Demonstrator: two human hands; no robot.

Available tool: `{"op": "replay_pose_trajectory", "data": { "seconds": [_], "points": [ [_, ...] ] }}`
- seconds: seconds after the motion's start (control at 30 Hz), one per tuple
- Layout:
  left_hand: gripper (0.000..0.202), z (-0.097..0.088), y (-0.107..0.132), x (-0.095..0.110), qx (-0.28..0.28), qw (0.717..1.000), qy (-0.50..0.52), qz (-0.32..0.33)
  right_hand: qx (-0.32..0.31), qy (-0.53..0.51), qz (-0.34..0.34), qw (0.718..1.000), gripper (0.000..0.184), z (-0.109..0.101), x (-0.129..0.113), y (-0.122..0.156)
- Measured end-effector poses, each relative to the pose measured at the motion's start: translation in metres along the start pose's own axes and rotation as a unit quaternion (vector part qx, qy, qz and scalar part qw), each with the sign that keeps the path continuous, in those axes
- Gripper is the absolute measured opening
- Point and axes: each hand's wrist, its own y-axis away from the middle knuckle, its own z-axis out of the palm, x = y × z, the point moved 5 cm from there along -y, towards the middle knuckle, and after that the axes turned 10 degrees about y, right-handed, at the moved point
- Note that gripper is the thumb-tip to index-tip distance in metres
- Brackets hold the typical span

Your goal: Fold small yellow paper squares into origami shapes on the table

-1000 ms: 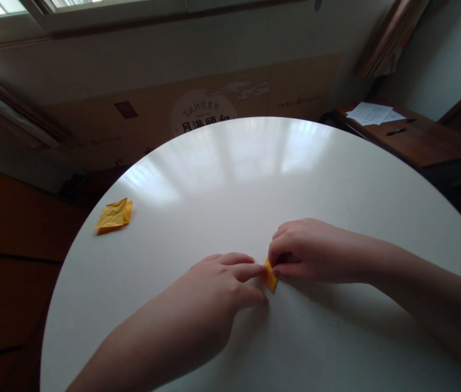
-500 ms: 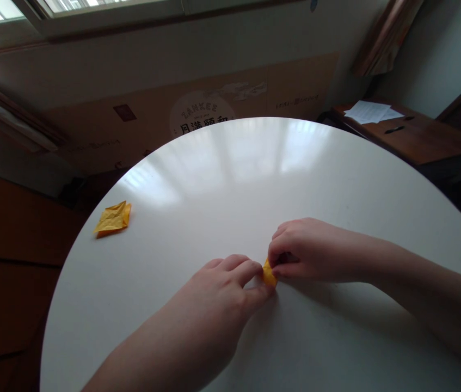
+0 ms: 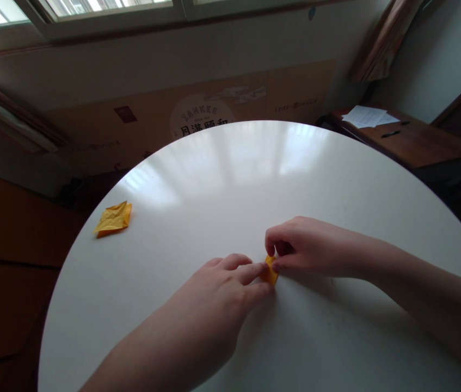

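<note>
A small folded piece of yellow paper lies on the white round table, between my two hands. From the left, my left hand holds its edge, with thumb and index finger on the paper. My right hand has its thumb and curled index finger closed at the paper's upper right edge. Fingers cover part of the paper, so its full shape is hidden.
Near the table's left edge lies a larger folded yellow paper. Beyond the table, a printed cardboard panel leans under the window. At the right, a brown wooden desk carries white sheets and a dark pen-like object.
My right fingers have shifted slightly up and left, the index finger lifting away from the thumb. My left index finger has stretched further onto the paper. The view has tilted a little.
</note>
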Motion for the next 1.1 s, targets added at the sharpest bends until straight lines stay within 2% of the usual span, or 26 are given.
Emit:
{"op": "replay_pose_trajectory", "data": {
  "seconds": [0.1, 0.43, 0.6, 0.8, 0.93, 1.1],
  "points": [
    [0.047, 0.003, 0.002, -0.001, -0.007, 1.000, -0.009, 0.006, 0.001, -0.004, -0.007, 1.000, 0.007, 0.000, 0.001, 0.000],
    [0.054, 0.008, 0.003, 0.004, -0.053, 0.997, -0.058, -0.001, -0.010, 0.018, -0.093, 0.995, 0.007, -0.003, -0.004, 0.001],
    [0.054, 0.009, 0.004, 0.002, -0.060, 0.997, -0.056, 0.003, 0.011, 0.037, -0.071, 0.997, 0.004, 0.001, -0.002, -0.002],
    [0.047, 0.010, 0.001, -0.001, -0.030, 0.998, -0.051, 0.003, 0.015, 0.049, -0.046, 0.998, 0.003, 0.002, -0.001, -0.003],
    [0.050, 0.014, -0.001, 0.001, -0.046, 0.996, -0.081, -0.003, 0.021, 0.063, -0.053, 0.996, 0.004, 0.002, -0.003, -0.004],
    [0.050, 0.024, -0.004, 0.007, -0.041, 0.991, -0.112, -0.058, 0.065, 0.107, -0.055, 0.991, 0.007, -0.005, -0.002, -0.001]
  ]
}}
